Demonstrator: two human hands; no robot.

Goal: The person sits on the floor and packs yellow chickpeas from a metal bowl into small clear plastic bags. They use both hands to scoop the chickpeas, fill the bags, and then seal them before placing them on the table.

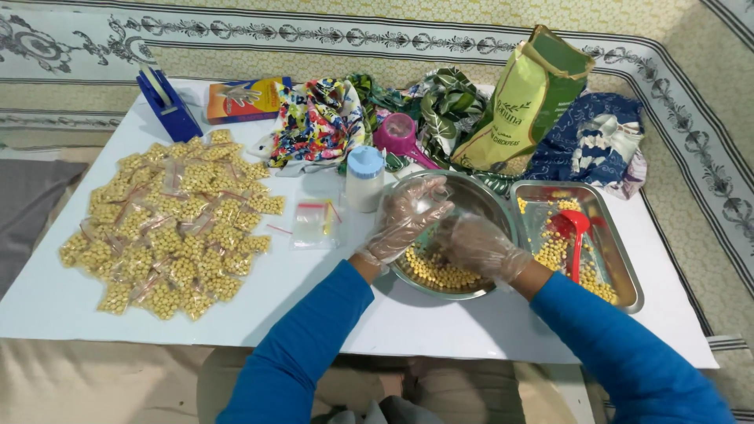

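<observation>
Presently, both hands, in clear disposable gloves with blue sleeves behind them, work over a round steel bowl (479, 206) standing near the front edge of the white counter (314, 302), right of its middle. The right hand (481, 245) reaches down into the bowl, its fingers curled over the yellow chickpeas (436, 271) in the bottom; whether they grip any cannot be told. The left hand (406, 216) is held at the bowl's left rim with fingers spread and loosely open, and a thin clear film seems to lie against them, though it cannot be made out clearly. Just beside the bowl, toward the right edge, a rectangular steel tray (620, 267) holds more chickpeas and a red scoop (576, 235). Left of the bowl lie a few empty clear bags (316, 222), and behind them stands a white jar with a pale blue lid (365, 178). Over the left half of the counter spreads a heap of small filled bags (169, 235). Along the far edge, from the left corner, stand a blue tape dispenser (166, 102), an orange box (245, 100), patterned cloths (318, 122), a pink measuring cup (402, 135), a green chickpea sack (528, 98) and a dark blue cloth (593, 141).
</observation>
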